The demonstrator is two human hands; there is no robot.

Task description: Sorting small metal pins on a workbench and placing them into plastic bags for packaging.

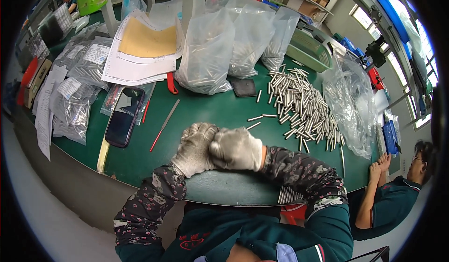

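Observation:
Both my hands wear whitish work gloves and meet over the green tabletop [147,166], near its front edge. My left hand [196,146] is closed, its curled fingers against the other glove. My right hand [237,149] is closed too, slightly blurred, and pressed to the left one. Whatever they hold between them is hidden. Beyond my right hand lies a big heap of short, shiny metal pins [304,105], with a few stray ones at its near left side. A neat row of pins [291,195] sits at the table edge under my right forearm. Left of my hands lies a slim red-handled file [164,125].
Plastic bags of pins [206,56] stand along the back, beside a green basket [308,51]. A phone [124,117], papers [135,70] and packed bags [75,105] cover the left. Crumpled plastic [353,107] lies right of the heap. A co-worker [395,196] sits at far right.

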